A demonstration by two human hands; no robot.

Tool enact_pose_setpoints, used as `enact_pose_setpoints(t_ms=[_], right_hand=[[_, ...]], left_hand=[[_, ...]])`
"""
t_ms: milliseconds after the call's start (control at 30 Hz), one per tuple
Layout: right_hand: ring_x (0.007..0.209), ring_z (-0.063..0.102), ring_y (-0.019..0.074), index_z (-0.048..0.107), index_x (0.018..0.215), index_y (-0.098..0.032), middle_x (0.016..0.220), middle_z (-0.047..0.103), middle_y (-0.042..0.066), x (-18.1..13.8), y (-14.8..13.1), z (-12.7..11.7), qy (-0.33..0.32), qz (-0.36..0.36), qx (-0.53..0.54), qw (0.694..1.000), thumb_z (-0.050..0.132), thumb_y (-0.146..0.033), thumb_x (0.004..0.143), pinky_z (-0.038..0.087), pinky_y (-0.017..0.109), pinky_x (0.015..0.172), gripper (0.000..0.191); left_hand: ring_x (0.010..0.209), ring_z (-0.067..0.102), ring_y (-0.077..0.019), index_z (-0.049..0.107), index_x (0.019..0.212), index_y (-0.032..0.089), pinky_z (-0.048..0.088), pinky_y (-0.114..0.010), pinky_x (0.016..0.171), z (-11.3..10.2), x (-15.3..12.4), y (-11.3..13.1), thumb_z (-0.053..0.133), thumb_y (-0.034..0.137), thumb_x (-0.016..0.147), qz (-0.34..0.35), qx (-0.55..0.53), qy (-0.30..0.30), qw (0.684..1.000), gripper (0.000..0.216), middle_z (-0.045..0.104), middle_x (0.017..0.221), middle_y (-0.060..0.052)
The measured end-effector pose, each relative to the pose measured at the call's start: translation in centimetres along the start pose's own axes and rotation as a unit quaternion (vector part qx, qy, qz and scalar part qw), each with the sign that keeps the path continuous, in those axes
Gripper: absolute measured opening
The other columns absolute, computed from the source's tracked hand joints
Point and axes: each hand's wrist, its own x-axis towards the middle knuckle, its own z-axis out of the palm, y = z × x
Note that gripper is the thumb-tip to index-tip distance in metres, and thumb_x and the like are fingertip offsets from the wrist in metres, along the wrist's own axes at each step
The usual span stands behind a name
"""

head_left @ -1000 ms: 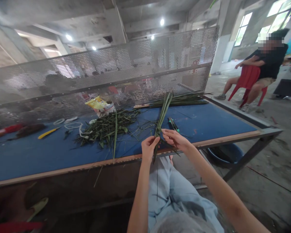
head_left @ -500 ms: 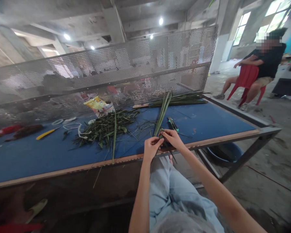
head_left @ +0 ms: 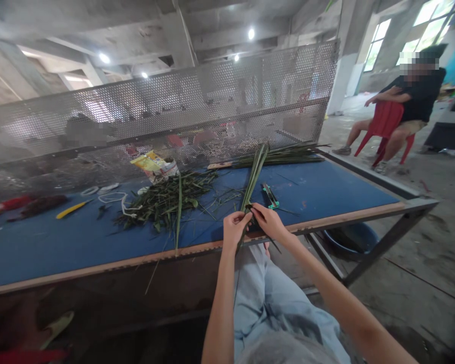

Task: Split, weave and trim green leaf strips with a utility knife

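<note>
A bundle of long green leaf strips (head_left: 255, 174) reaches from the table toward me, its near end in my hands at the front edge. My left hand (head_left: 235, 227) is closed, thumb and fingers pinching the strips from the left. From the right, my right hand (head_left: 266, 218) pinches the same near end, where the strips look folded or woven; the fingers partly hide this. Loose strip ends hang below the hands over the table edge. Just beyond my right hand lies a black and green tool (head_left: 270, 196), its kind unclear.
Left of my hands is a heap of cut leaf pieces (head_left: 167, 197), with a yellow bag (head_left: 149, 163) behind. A yellow-handled knife (head_left: 72, 209) lies farther left. More long leaves (head_left: 284, 157) lie along the perforated metal screen (head_left: 212, 101). A person sits on a red chair (head_left: 389, 119) at right.
My right hand has shifted slightly and turned at the near end of the strips, uncovering more of the black and green tool. My left hand has moved slightly left, still pinching.
</note>
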Motion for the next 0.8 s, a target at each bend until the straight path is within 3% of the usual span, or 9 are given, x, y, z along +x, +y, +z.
enact_pose_setpoints(t_ms=[100, 200, 333, 467, 567, 700, 800], right_hand=[[0.069, 0.06, 0.0192, 0.06, 0.113, -0.021, 0.085, 0.067, 0.008, -0.4, 0.3, -0.4, -0.04, -0.027, -0.074, 0.996, 0.04, -0.027, 0.09, 0.038, 0.025, 0.061, 0.031], [0.068, 0.061, 0.0194, 0.058, 0.12, -0.023, 0.085, 0.069, 0.007, -0.4, 0.0, -1.2, -0.076, -0.036, -0.08, 0.993, 0.042, -0.026, 0.088, 0.039, 0.024, 0.06, 0.036], [0.063, 0.058, 0.017, 0.056, 0.125, -0.023, 0.083, 0.068, 0.006, -0.3, -1.1, -2.3, -0.11, -0.045, -0.03, 0.992, 0.043, -0.025, 0.087, 0.041, 0.024, 0.058, 0.041], [0.048, 0.047, 0.0128, 0.051, 0.131, -0.018, 0.058, 0.057, 0.0, -0.9, -2.0, -2.6, -0.166, -0.034, 0.047, 0.984, 0.041, -0.026, 0.088, 0.038, 0.023, 0.05, 0.044], [0.044, 0.044, 0.0112, 0.049, 0.131, -0.017, 0.052, 0.051, -0.003, -1.6, -2.1, -2.4, -0.173, -0.015, 0.093, 0.98, 0.04, -0.028, 0.089, 0.037, 0.022, 0.047, 0.044], [0.046, 0.047, 0.0113, 0.043, 0.137, -0.016, 0.055, 0.055, -0.002, -1.5, -1.9, -2.6, -0.173, -0.013, 0.077, 0.982, 0.038, -0.026, 0.09, 0.039, 0.022, 0.048, 0.048], [0.049, 0.052, 0.013, 0.038, 0.14, -0.014, 0.058, 0.061, 0.0, -0.4, -1.9, -3.1, -0.172, -0.046, -0.043, 0.983, 0.039, -0.021, 0.088, 0.039, 0.022, 0.052, 0.052]], left_hand=[[0.043, 0.049, -0.0083, 0.065, 0.065, 0.013, 0.037, -0.02, 0.043, -0.1, 0.1, 0.0, 0.073, 0.044, 0.061, 0.016, -0.03, 0.017, 0.999, 0.032, 0.06, 0.053, -0.001], [0.044, 0.049, -0.0078, 0.066, 0.067, 0.012, 0.038, -0.02, 0.045, -0.2, 0.1, -0.1, 0.073, 0.044, 0.062, 0.017, -0.049, 0.02, 0.998, 0.033, 0.06, 0.054, -0.001], [0.044, 0.046, -0.0063, 0.066, 0.069, 0.013, 0.036, -0.02, 0.045, -0.4, 0.0, 0.0, 0.071, 0.045, 0.065, 0.015, -0.081, 0.03, 0.996, 0.033, 0.057, 0.054, 0.001], [0.045, 0.043, -0.0059, 0.064, 0.069, 0.013, 0.034, -0.019, 0.045, -0.1, -0.2, 0.1, 0.069, 0.045, 0.068, 0.027, -0.105, 0.059, 0.992, 0.032, 0.053, 0.051, 0.003], [0.044, 0.041, -0.0058, 0.062, 0.067, 0.014, 0.032, -0.019, 0.044, 0.1, -0.3, 0.0, 0.069, 0.044, 0.068, 0.037, -0.106, 0.061, 0.992, 0.032, 0.05, 0.05, 0.004], [0.045, 0.042, -0.0056, 0.062, 0.066, 0.013, 0.032, -0.019, 0.044, -0.1, 0.1, 0.3, 0.067, 0.044, 0.071, 0.031, -0.104, 0.036, 0.993, 0.031, 0.05, 0.051, 0.003], [0.046, 0.046, -0.007, 0.064, 0.074, 0.013, 0.036, -0.02, 0.047, -0.7, 1.3, 1.3, 0.071, 0.043, 0.066, -0.004, -0.087, -0.028, 0.996, 0.031, 0.055, 0.056, 0.002]])
